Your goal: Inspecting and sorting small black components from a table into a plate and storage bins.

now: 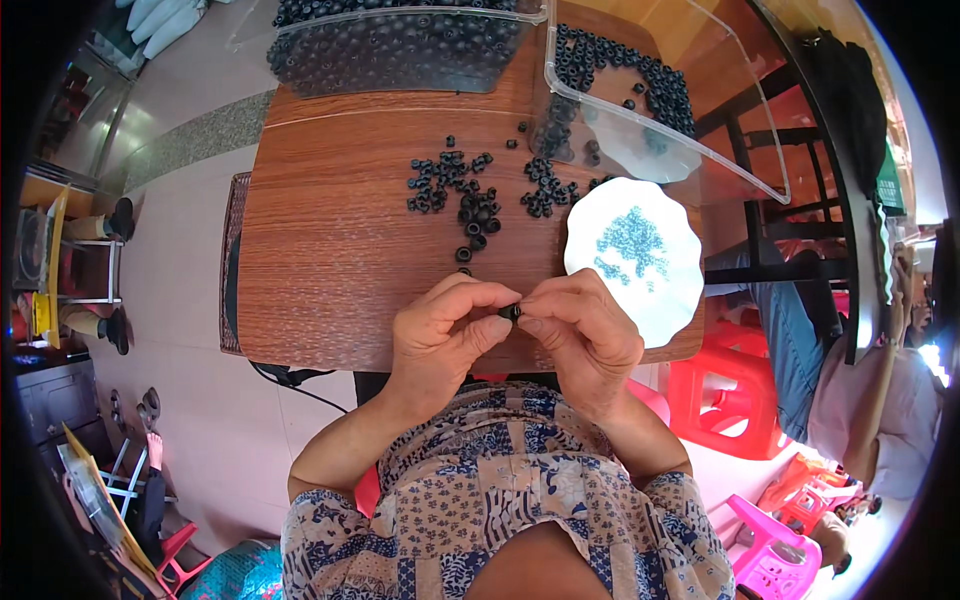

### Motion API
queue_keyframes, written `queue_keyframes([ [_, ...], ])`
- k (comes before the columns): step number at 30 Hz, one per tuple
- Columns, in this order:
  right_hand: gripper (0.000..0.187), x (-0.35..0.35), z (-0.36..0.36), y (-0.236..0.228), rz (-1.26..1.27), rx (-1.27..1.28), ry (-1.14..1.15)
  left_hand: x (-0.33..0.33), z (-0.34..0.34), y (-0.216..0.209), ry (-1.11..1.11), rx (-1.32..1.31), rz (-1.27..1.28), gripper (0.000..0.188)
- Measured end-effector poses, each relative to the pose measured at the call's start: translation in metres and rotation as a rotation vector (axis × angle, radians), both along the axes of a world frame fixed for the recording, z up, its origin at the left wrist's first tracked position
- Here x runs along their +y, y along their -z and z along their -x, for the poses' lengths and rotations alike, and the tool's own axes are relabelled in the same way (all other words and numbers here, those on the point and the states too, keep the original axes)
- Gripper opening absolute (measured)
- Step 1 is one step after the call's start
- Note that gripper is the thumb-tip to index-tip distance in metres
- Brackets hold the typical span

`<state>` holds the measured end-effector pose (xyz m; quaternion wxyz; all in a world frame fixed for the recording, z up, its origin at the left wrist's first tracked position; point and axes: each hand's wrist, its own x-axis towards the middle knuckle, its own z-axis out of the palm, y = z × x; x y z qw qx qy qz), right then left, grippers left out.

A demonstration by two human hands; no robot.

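My left hand pinches a small black ring-shaped piece between thumb and forefinger, just off the table's near edge. Against the other side of that piece, my right hand has its thumb and forefinger pressed together; whatever lies between those fingertips is too small to make out. Beyond my hands, loose black ring-shaped pieces lie scattered on the brown wooden table. A second small cluster of black pieces sits farther right. Beside my right hand stands a white scalloped plate with many tiny teal bits on it.
At the far edge stands a clear bin full of black pieces. Another clear bin lies at the far right, with more black pieces. Red plastic stools and a seated person are at the right; other people's legs show at left.
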<state>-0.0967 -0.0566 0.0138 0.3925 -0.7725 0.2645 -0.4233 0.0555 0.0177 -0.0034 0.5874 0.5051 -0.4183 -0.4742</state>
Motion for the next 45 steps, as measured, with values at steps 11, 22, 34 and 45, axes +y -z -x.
queue_keyframes([
  [11, 0.02, 0.011, -0.002, 0.01, 0.041, 0.0, -0.009, -0.001, 0.005, 0.009, 0.013, 0.548, -0.153, 0.018],
  [22, 0.026, 0.006, -0.015, 0.007, 0.049, -0.002, -0.067, 0.0, -0.007, 0.017, 0.04, 0.804, -0.164, 0.02],
  [34, 0.017, -0.075, -0.082, 0.012, 0.391, 0.327, 0.039, 0.019, -0.043, 0.026, -0.032, 0.745, -0.139, 0.02],
  [45, 0.005, -0.127, -0.14, 0.026, 0.479, 0.787, 0.128, 0.015, -0.052, 0.031, -0.086, 0.769, -0.091, 0.015],
])
